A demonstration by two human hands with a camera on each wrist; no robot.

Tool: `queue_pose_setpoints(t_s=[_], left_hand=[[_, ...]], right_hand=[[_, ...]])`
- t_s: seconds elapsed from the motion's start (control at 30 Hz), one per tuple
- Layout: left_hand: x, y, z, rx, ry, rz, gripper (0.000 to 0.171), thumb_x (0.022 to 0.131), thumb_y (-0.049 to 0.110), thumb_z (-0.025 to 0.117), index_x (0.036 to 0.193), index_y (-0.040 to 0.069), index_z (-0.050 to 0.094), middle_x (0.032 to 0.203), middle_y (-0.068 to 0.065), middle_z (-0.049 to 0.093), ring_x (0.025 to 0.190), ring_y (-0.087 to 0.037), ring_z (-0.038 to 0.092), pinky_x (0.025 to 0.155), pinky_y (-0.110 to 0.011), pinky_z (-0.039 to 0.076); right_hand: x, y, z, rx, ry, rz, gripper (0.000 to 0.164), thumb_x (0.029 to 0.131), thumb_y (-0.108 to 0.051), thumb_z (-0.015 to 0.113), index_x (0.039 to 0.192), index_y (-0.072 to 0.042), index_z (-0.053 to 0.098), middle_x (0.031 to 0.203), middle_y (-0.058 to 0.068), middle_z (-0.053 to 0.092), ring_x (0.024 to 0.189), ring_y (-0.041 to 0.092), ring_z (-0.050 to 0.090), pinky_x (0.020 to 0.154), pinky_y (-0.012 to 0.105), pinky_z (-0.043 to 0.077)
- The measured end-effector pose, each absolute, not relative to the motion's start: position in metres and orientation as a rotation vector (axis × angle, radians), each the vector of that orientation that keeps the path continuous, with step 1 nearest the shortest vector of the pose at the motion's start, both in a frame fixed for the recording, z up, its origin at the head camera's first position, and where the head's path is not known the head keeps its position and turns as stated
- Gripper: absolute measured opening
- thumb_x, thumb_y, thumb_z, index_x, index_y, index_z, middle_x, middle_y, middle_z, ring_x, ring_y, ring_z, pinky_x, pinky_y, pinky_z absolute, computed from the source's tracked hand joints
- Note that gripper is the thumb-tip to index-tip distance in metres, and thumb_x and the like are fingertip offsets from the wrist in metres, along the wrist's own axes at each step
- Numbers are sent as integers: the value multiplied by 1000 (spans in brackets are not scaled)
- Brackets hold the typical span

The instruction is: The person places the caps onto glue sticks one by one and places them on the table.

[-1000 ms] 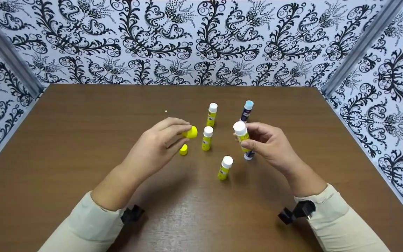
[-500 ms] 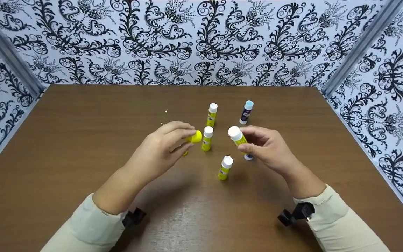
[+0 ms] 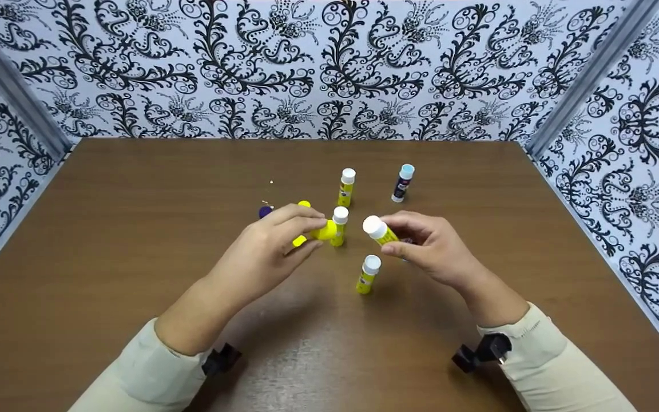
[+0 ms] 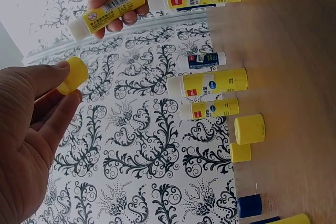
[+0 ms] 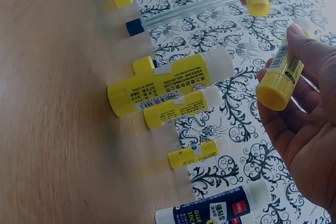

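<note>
My left hand (image 3: 261, 246) pinches a yellow cap (image 3: 327, 230) between thumb and fingers; its hollow opening shows in the right wrist view (image 5: 258, 8). Across from it, my right hand (image 3: 435, 246) grips a yellow glue stick (image 3: 386, 234), tilted so its white top leans toward the cap. A gap separates the two. On the table between and behind the hands stand three yellow glue sticks with white tops: a near one (image 3: 366, 277), a middle one (image 3: 338, 233) partly behind the cap, and a far one (image 3: 346, 191).
A navy glue stick (image 3: 402, 186) stands at the back right; another is mostly hidden behind my right hand. Beyond my left fingers lie yellow caps (image 4: 250, 129) and a navy cap (image 3: 265, 212). Small pale crumbs dot the brown table (image 3: 135, 229). Patterned walls enclose it.
My left hand has moved right and slightly nearer with the cap. My right hand has shifted left, tipping the glue stick further toward it. The gap between them has narrowed.
</note>
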State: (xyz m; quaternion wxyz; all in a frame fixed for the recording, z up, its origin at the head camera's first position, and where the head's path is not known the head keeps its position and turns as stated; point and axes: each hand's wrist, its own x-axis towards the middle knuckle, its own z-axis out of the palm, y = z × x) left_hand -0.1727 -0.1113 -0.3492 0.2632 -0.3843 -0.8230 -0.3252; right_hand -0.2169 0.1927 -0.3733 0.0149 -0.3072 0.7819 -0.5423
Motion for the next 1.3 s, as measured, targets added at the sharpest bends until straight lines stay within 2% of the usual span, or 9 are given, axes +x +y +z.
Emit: queue_pose_setpoints(t_s=[0.27, 0.53, 0.67, 1.3], left_hand=[[-171, -108, -349, -1066, -2242, -876, 30, 90, 8, 81, 119, 6, 75, 119, -5, 74, 111, -18, 72, 98, -24, 59], [-169, -104, -351, -1098, -2221, -884, 33, 87, 5, 83, 118, 4, 75, 118, -7, 73, 109, -19, 73, 95, -21, 60], [-169, -103, -352, -1106, -2223, -886, 33, 87, 5, 83, 118, 4, 74, 119, -7, 73, 109, -19, 73, 95, -21, 60], [-164, -99, -351, -1144, -2258, -900, 29, 91, 10, 79, 119, 5, 73, 120, -7, 72, 108, -17, 73, 95, -19, 59]], right_hand=[[-214, 189, -373, -1007, 2427, -1643, 38, 89, -4, 79, 126, -10, 74, 118, 2, 74, 98, 19, 68, 84, 26, 61], [-210, 187, -371, -1086, 2430, -1624, 40, 87, -2, 80, 126, -10, 75, 115, 3, 74, 96, 21, 67, 81, 23, 59], [-209, 186, -372, -1115, 2432, -1601, 40, 88, -2, 80, 127, -10, 74, 116, 3, 74, 96, 17, 67, 81, 22, 59], [-206, 182, -374, -1194, 2425, -1533, 42, 88, -5, 81, 128, -12, 74, 115, 4, 75, 99, 15, 68, 86, 25, 59]])
